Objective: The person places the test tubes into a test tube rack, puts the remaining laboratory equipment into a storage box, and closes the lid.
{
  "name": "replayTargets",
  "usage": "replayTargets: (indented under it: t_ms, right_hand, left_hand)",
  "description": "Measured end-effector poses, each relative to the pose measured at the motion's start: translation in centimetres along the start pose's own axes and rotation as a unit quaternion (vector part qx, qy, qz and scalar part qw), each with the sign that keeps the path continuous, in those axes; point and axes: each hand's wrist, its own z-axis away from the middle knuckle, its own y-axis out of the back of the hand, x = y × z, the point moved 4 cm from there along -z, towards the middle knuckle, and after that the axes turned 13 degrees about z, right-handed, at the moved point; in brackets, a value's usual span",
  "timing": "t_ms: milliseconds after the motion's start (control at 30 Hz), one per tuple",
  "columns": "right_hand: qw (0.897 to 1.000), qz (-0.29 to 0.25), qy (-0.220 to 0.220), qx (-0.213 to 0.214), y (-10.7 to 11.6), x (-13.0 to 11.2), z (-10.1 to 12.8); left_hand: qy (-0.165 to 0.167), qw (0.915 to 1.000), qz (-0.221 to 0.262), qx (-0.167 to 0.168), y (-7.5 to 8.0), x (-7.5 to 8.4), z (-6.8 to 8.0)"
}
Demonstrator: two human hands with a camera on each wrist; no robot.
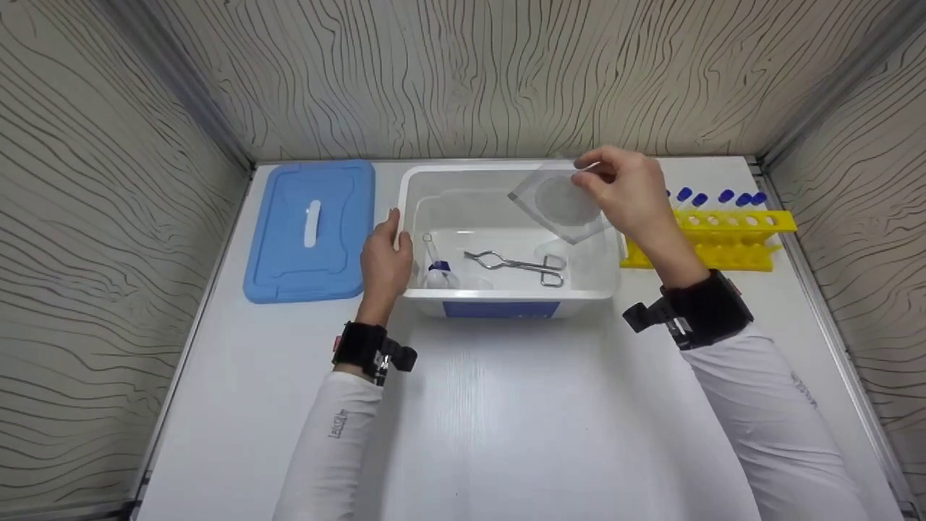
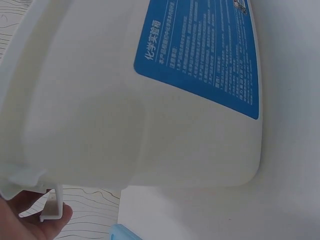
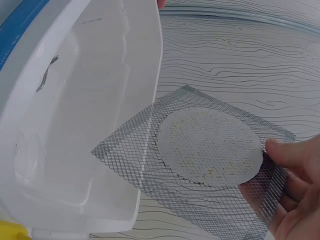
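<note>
A white plastic tub [image 1: 506,295] with a blue label [image 2: 200,55] stands mid-table. My left hand [image 1: 385,260] grips its left rim [image 2: 20,175]. My right hand [image 1: 626,189] pinches a square wire gauze [image 1: 561,204] with a pale round centre [image 3: 210,147] by one corner and holds it tilted above the tub's right part [image 3: 100,125]. In the tub lie metal tongs [image 1: 517,264] and a small flask with a blue cap [image 1: 438,271].
A blue lid [image 1: 311,228] lies flat left of the tub. A yellow tube rack [image 1: 712,235] with several blue-capped tubes stands right of it. Patterned walls close in the table [image 1: 463,412] on three sides.
</note>
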Motion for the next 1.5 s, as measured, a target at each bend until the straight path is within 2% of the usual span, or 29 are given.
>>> replayTargets:
  t_ms: [133, 233, 533, 733, 1100, 1333, 1500]
  right_hand:
    - [0.999, 0.010, 0.013, -0.043, -1.1, -0.7, -0.9]
    - [0.996, 0.037, 0.025, -0.074, -2.0, -1.1, -1.5]
    - [0.980, 0.121, 0.082, -0.138, -5.3, -1.4, -2.8]
    - [0.963, 0.157, 0.123, -0.179, -7.4, -1.3, -2.8]
    - [0.929, 0.176, 0.188, -0.267, -10.5, -2.4, -2.5]
    - [0.914, 0.203, 0.201, -0.290, -11.8, -2.1, -2.6]
    - [0.904, 0.219, 0.192, -0.314, -12.6, -2.1, -2.7]
  left_hand:
    - [0.006, 1.0000, -0.004, 0.001, 0.0, 0.0, 0.0]
    - [0.007, 1.0000, -0.006, 0.002, 0.0, 0.0, 0.0]
    - [-0.004, 1.0000, 0.001, 0.004, -0.1, 0.0, 0.0]
    - [-0.006, 1.0000, -0.002, 0.001, -0.3, 0.1, 0.1]
    - [-0.001, 1.0000, -0.001, 0.004, 0.1, 0.0, 0.2]
    - [-0.006, 1.0000, 0.001, 0.006, -0.1, 0.0, 0.2]
    - [-0.004, 1.0000, 0.007, 0.004, -0.2, 0.1, 0.2]
